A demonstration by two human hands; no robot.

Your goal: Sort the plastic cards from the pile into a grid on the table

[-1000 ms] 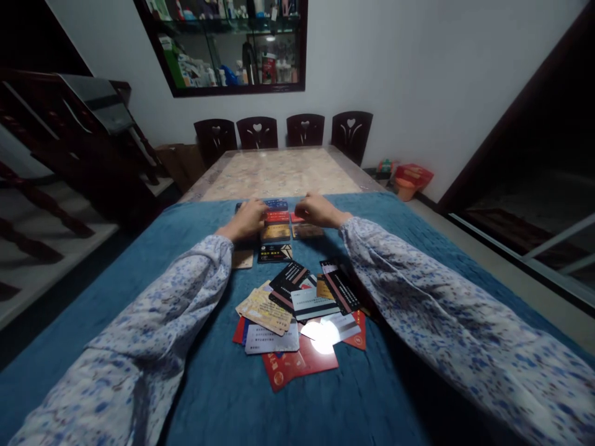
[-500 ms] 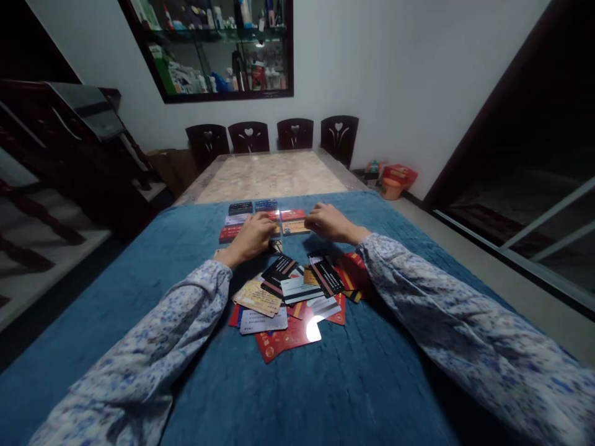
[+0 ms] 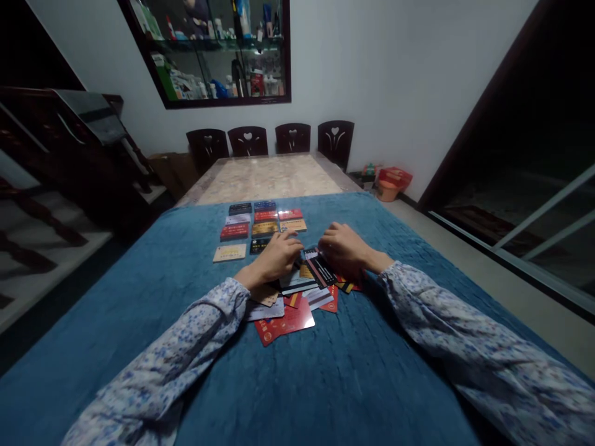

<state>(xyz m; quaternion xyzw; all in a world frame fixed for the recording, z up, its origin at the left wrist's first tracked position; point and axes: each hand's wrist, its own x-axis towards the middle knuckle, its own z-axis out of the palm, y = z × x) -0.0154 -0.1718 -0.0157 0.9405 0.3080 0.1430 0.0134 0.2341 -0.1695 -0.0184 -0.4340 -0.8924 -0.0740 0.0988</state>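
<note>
1. Blue cloth [image 3: 139,297] over the near part of a long table [image 3: 269,176], stone top bare at the far end.
2. Loose pile of cards [image 3: 297,297] in the middle of the cloth, overlapping, some red, some black, some pale.
3. Left hand [image 3: 274,260] resting on the far edge of the pile, fingers curled down onto the cards; cannot tell if a card is pinched.
4. Right hand [image 3: 344,248] just beside it, on the right part of the pile, fingers bent and touching a black card [image 3: 321,271]; grip not clear.
5. Neat rows of cards [image 3: 260,224] laid flat beyond the hands, apart from the pile.
6. Four dark chairs [image 3: 269,141] at the far end, against a white wall.
7. Glass cabinet [image 3: 218,49] with bottles above the chairs.
</note>
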